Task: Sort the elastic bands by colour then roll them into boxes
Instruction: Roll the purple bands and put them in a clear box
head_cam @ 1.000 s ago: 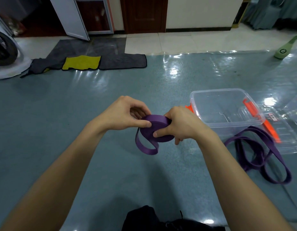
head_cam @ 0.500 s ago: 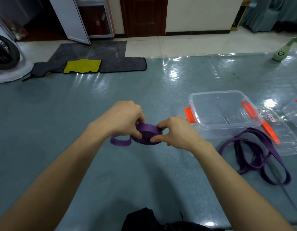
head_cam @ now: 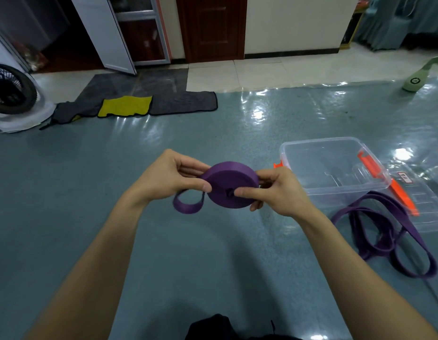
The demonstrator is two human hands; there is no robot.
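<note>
We've got both hands up over the blue-grey floor mat (head_cam: 115, 192), w/ a purple band roll (head_cam: 231, 185) pinched between them. Left hand (head_cam: 170, 179) grips the roll's left edge, thumb on its face; right hand (head_cam: 278, 192) clamps the right side, thumb pressed near the roll's centre hole. A short loose loop of the same band (head_cam: 187, 204) hangs off the roll's lower left, below our left hand. To the right, a clear plastic box (head_cam: 335, 168) w/ orange latches sits open on the mat, its lid (head_cam: 431, 204) just beside it. Loose purple bands (head_cam: 397, 239) lie unrolled in a tangle in front of box & lid, partly over the lid's edge.
</note>
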